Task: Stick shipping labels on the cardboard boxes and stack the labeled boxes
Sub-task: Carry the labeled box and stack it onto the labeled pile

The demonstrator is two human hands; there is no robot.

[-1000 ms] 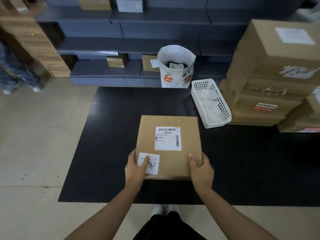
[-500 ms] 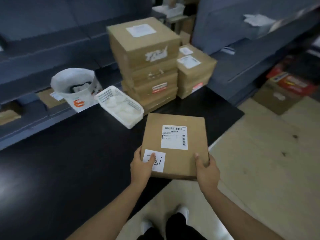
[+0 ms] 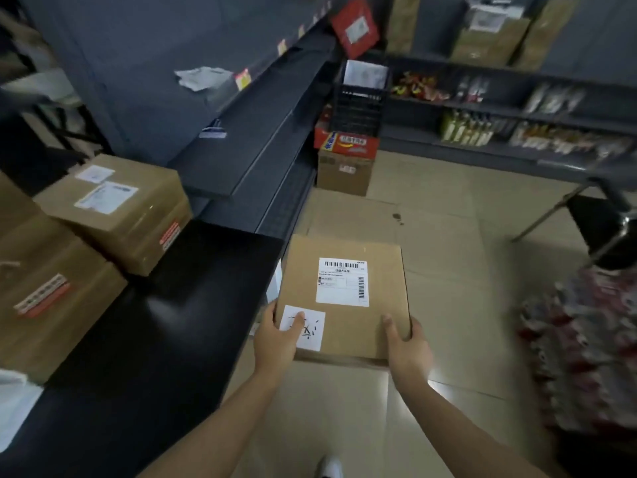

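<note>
- Cardboard box (image 3: pixel 344 298): flat, square, plain brown, lid closed, held level in the air over the tiled floor (image 3: pixel 458 270), just right of the black bench (image 3: pixel 165 332) edge.
- We hold it w/ both hands at the near edge: left hand (image 3: pixel 275 339) grips the near-left corner, thumb lying on top; right hand (image 3: pixel 408 350) grips the near-right corner, thumb on top, fingers curled under.
- Shipping label (image 3: pixel 342 281) on box top, centre-right: white, barcode along the top, 2nd barcode upright at the right side; small print too fine to read.
- Square white sticker (image 3: pixel 305 327) at near-left, black hand-drawn marks, partly under our left thumb; can't read it.
- Stacked boxes (image 3: pixel 113 215) on bench at left: white labels on top, red-orange strip on the side, text blurred.
</note>
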